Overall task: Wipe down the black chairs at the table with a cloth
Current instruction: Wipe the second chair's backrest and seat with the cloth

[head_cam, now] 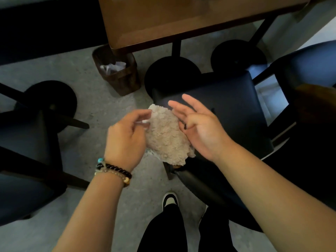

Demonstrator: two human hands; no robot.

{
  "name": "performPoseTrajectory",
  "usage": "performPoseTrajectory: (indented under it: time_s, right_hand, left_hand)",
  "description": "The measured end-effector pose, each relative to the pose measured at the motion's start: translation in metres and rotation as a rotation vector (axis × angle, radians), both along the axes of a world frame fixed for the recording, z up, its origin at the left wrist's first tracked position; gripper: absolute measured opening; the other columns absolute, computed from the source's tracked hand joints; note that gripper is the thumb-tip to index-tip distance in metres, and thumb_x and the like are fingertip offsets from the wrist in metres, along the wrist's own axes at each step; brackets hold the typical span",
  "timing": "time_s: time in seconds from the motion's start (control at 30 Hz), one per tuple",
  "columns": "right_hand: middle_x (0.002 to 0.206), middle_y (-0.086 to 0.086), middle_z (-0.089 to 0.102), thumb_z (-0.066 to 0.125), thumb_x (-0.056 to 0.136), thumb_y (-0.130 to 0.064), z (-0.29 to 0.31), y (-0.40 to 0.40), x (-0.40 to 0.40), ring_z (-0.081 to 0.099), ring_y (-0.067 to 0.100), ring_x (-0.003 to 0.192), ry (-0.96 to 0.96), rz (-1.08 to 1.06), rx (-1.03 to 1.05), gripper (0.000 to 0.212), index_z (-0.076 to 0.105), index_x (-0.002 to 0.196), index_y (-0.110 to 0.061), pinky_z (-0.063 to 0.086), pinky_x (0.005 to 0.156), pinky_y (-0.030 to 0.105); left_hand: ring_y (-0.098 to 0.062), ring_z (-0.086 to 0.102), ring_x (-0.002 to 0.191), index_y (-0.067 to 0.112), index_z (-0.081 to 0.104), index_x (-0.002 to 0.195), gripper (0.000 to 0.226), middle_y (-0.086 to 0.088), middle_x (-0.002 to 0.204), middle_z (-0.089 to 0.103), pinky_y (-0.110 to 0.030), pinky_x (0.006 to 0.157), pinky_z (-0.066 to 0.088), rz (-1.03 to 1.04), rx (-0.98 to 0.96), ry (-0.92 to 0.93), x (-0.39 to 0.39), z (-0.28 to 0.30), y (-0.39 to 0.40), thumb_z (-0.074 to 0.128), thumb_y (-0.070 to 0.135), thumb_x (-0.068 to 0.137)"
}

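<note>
Your left hand point(125, 137) pinches the cloth point(166, 135) at chest height; right hand point(198, 124) flat-open against it. Black chair seat point(227, 106) lies directly below-right, nearer your right hand.

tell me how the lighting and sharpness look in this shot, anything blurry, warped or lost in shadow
Head view: dim, the black chair and its neighbour on the left sink into near-featureless shadow; soft sheen on the wooden table; slight motion blur on the left hand fingertips gripping the cloth; the open right hand is fairly sharp; wide-angle lens bends the table edges and stretches the forearms.
</note>
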State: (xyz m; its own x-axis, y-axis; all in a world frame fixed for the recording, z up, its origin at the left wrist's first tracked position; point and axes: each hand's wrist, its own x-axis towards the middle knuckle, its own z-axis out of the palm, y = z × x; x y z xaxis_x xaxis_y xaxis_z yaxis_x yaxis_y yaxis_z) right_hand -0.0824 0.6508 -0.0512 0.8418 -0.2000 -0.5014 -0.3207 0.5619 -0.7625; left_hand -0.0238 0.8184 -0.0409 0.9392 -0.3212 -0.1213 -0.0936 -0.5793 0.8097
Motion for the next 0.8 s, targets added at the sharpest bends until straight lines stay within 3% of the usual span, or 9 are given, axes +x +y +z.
performPoseTrajectory:
  time_s: [0.07,0.17,0.3,0.37,0.5,0.57,0.63,0.73,0.8]
  right_hand:
    - [0.132,0.011,0.059,0.027,0.072,0.020,0.001,-0.001,0.000,0.048,0.025,0.132,0.018,-0.125,0.131,0.081,0.033,0.147,-0.010,0.042,0.107,0.040]
    - [0.128,0.009,0.062,0.027,0.074,0.020,0.000,0.005,-0.001,0.053,0.022,0.126,0.039,-0.199,0.123,0.074,0.045,0.138,-0.013,0.048,0.101,0.038]
    - [0.117,0.003,0.064,0.035,0.078,0.017,-0.004,0.009,-0.009,0.060,0.014,0.111,0.198,-0.345,-0.108,0.059,0.053,0.119,-0.021,0.051,0.099,0.036]
    - [0.115,0.002,0.063,0.041,0.083,0.010,-0.010,0.011,-0.016,0.061,0.011,0.105,0.321,-0.366,-0.201,0.049,0.055,0.119,-0.021,0.053,0.094,0.034]
    - [0.111,0.006,0.060,0.046,0.091,-0.002,-0.022,0.019,-0.028,0.059,0.018,0.102,0.484,-0.371,-0.140,0.031,0.056,0.115,-0.018,0.052,0.085,0.033]
    - [0.107,0.007,0.060,0.047,0.092,-0.004,-0.025,0.021,-0.028,0.060,0.020,0.099,0.515,-0.363,-0.135,0.023,0.058,0.104,-0.020,0.053,0.082,0.034]
    - [0.096,0.007,0.061,0.047,0.091,-0.006,-0.026,0.021,-0.024,0.062,0.026,0.098,0.528,-0.310,-0.210,0.021,0.057,0.086,-0.024,0.053,0.085,0.042]
    - [0.082,0.001,0.056,0.050,0.091,-0.010,-0.026,0.022,-0.017,0.063,0.028,0.096,0.548,-0.203,-0.287,0.021,0.056,0.076,-0.023,0.052,0.093,0.050]
    - [0.084,-0.001,0.057,0.052,0.090,-0.012,-0.026,0.024,-0.016,0.061,0.021,0.089,0.553,-0.162,-0.310,0.019,0.058,0.077,-0.023,0.052,0.094,0.050]
  left_hand:
    - [-0.005,0.061,0.102,0.032,0.048,0.136,0.041,0.009,0.132,0.056,-0.032,0.091,0.050,-0.076,0.195,0.164,-0.008,0.002,-0.016,0.046,0.033,0.095]
    - [-0.026,0.048,0.124,0.030,0.024,0.150,0.069,0.001,0.151,0.026,-0.035,0.097,0.040,-0.064,0.345,0.268,-0.025,-0.005,-0.044,0.041,0.061,0.090]
    - [-0.032,0.040,0.130,0.031,0.007,0.153,0.072,0.003,0.158,-0.008,-0.033,0.102,0.037,0.080,0.222,0.422,-0.038,-0.017,-0.066,0.048,0.046,0.095]
    - [-0.030,0.040,0.130,0.031,0.008,0.154,0.067,-0.002,0.160,-0.003,-0.032,0.105,0.035,0.181,0.123,0.436,-0.037,-0.024,-0.069,0.045,0.040,0.098]
    - [-0.033,0.050,0.123,0.016,0.029,0.148,0.048,-0.014,0.144,0.043,-0.045,0.104,0.042,0.607,-0.154,0.629,-0.021,-0.045,-0.064,0.036,0.026,0.102]
    - [-0.036,0.054,0.113,0.003,0.043,0.135,0.036,-0.021,0.127,0.054,-0.039,0.095,0.045,0.621,-0.074,0.718,-0.022,-0.057,-0.059,0.036,0.011,0.102]
    - [-0.036,0.058,0.103,0.000,0.053,0.123,0.029,-0.022,0.112,0.060,-0.038,0.086,0.048,0.614,-0.085,0.812,-0.032,-0.066,-0.057,0.037,0.010,0.101]
    - [-0.041,0.052,0.120,-0.008,0.048,0.131,0.037,-0.028,0.131,0.053,-0.049,0.104,0.042,0.574,-0.114,0.937,-0.041,-0.084,-0.050,0.035,0.011,0.102]
    - [-0.043,0.047,0.125,-0.013,0.042,0.133,0.037,-0.032,0.136,0.047,-0.046,0.104,0.041,0.565,-0.081,0.961,-0.040,-0.092,-0.045,0.030,0.003,0.102]
